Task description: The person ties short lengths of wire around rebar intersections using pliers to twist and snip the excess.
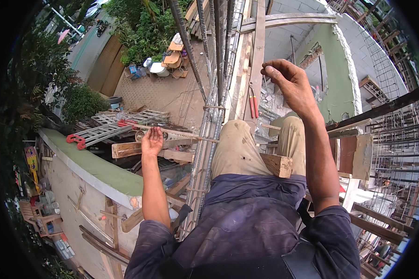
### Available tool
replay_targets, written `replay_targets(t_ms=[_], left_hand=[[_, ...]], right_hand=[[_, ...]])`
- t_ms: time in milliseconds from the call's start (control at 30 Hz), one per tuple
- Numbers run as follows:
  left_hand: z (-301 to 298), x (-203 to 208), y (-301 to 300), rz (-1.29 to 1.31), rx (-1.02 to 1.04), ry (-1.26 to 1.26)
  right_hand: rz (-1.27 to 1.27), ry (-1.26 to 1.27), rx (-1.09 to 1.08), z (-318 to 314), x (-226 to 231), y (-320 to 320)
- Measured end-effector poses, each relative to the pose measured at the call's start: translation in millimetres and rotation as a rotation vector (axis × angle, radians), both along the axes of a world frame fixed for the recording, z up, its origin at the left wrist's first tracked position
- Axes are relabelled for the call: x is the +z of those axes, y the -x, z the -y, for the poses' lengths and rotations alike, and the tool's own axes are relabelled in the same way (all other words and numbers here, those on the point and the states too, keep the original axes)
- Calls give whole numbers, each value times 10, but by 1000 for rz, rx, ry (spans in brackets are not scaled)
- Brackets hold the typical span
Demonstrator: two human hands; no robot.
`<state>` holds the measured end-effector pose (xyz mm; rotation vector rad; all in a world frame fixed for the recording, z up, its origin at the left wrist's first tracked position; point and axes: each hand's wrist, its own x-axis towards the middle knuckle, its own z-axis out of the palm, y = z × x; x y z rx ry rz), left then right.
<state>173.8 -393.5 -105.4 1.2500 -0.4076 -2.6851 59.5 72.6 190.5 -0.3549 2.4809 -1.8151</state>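
No screens or readable labels show anywhere in this view. The one sign-like thing is a narrow yellow board with coloured markings (pixel 31 160), standing upright at the far left, just below the left end of the green-topped wall (pixel 102 169) and partly behind foliage. Its print is too small to make out. No packages can be told apart among the small clutter on the ground below.

yard: red-handled cutters (pixel 253 103) on a plank (pixel 257 56)
ledge: green-topped wall (pixel 95 169)
below: plastic chairs (pixel 172 58), shrubs (pixel 139 28)
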Motion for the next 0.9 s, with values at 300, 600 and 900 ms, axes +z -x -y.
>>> replay_targets(t_ms=[300, 600, 900], left_hand=[[145, -560, 250, 108, 104, -5], [163, -1003, -152, 308, -67, 114], [-10, -650, 131, 208, 39, -15]], right_hand=[[219, -100, -17, -556, -691, -89], [189, -308, 134, 124, -1624, 359], [90, -187, 105, 276, -969, 639]])
